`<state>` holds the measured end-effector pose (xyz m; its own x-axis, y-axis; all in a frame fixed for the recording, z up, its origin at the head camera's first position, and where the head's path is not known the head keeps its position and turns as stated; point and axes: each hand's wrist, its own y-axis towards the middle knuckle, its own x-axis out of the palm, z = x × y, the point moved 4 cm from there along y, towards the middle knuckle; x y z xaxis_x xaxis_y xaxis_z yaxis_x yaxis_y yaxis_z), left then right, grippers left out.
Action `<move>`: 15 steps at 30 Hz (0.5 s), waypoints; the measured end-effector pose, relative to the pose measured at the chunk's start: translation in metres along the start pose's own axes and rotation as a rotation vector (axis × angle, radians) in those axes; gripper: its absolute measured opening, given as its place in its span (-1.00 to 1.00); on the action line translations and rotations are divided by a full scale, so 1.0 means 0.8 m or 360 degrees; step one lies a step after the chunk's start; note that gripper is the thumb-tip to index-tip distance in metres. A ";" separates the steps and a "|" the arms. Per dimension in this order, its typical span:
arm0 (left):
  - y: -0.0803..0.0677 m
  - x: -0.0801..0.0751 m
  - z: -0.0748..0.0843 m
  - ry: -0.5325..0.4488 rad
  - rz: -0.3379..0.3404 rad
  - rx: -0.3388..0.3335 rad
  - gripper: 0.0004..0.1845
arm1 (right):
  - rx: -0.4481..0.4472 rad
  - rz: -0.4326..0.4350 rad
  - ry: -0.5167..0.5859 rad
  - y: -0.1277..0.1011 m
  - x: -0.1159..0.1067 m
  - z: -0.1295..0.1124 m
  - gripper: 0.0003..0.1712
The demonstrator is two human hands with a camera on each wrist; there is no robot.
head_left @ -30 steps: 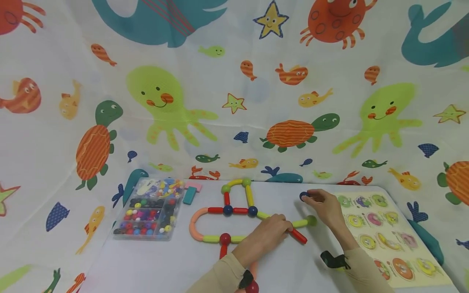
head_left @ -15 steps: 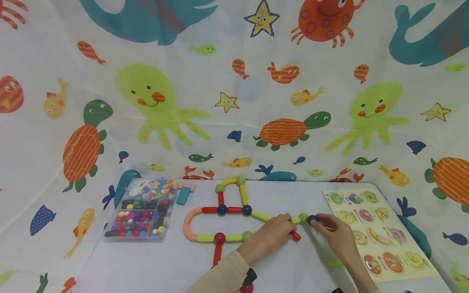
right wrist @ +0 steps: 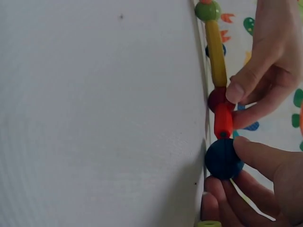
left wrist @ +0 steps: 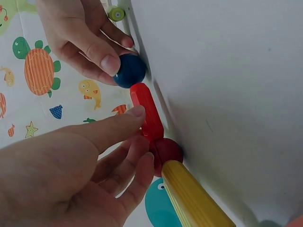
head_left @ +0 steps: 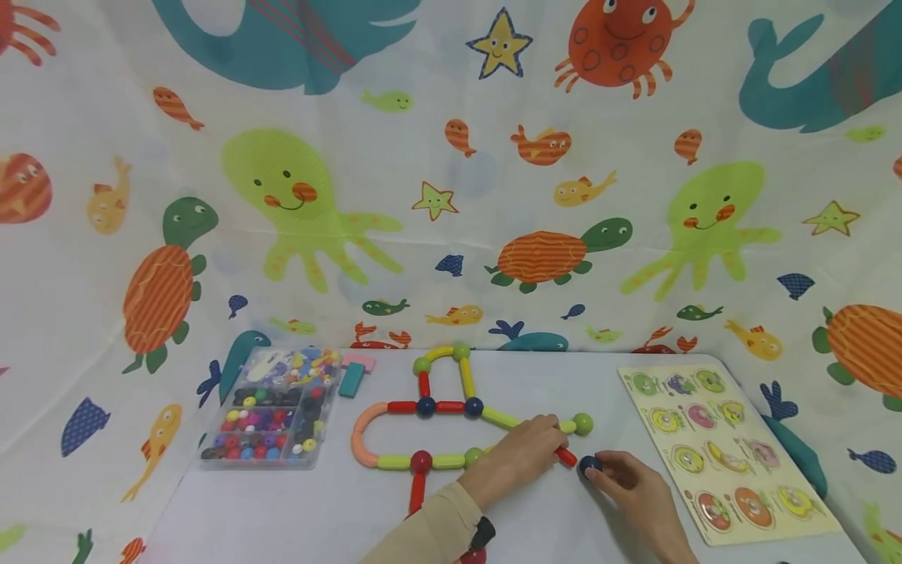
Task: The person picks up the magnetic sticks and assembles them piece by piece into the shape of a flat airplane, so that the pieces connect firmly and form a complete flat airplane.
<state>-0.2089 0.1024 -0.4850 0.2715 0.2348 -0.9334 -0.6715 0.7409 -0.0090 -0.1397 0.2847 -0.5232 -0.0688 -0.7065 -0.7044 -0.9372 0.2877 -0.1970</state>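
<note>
Right now a dark blue ball [head_left: 589, 464] sits on the white surface [head_left: 296, 509], pinched betw. thumb and fingertips of the right hand [head_left: 634, 493], and it's just at the free end of a short red rod [head_left: 566, 457]; the wrist views show ball [left wrist: 129, 70] and rod [left wrist: 147, 112] touching or very nearly so, can't tell which. Left hand [head_left: 517, 458] steadies that rod, thumb and forefinger pinching it near its other end, where a dark red ball [left wrist: 167, 150] joins it to a yellow rod [left wrist: 194, 198]. Step in hand, as I judge it: capping the red rod w/ the blue ball to extend the figure. Next move prob. calls for a small nudge of the ball onto the rod tip while the left hand keeps the rod from swinging, then letting go gently. Outward from there: the rod-and-ball figure [head_left: 437, 407] runs across the middle of the surface, w/ an orange curved piece [head_left: 361, 435] at its left end, a yellow-green loop at the back, and a green ball [head_left: 582, 424] on a yellow-green rod just behind the hands. Far left: clear compartment box of coloured beads [head_left: 271, 415], a teal block [head_left: 351, 379] and a pink one beside it. Right: a pale yellow peg puzzle board [head_left: 733, 450]. Sea-creature print cloth [head_left: 451, 196] hangs behind.
</note>
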 end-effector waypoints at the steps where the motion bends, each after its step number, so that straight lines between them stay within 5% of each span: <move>1: 0.000 0.001 -0.001 -0.0013 -0.0008 -0.0007 -0.75 | -0.0001 0.0000 -0.0004 -0.001 0.001 -0.002 -0.38; 15: -0.009 -0.008 -0.007 -0.0013 -0.0022 -0.0031 -0.77 | 0.0034 -0.0083 -0.0021 0.003 0.013 -0.012 -0.32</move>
<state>-0.2096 0.0918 -0.4812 0.2861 0.2299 -0.9302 -0.6812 0.7316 -0.0287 -0.1462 0.2716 -0.5244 -0.0157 -0.7124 -0.7016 -0.9319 0.2648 -0.2481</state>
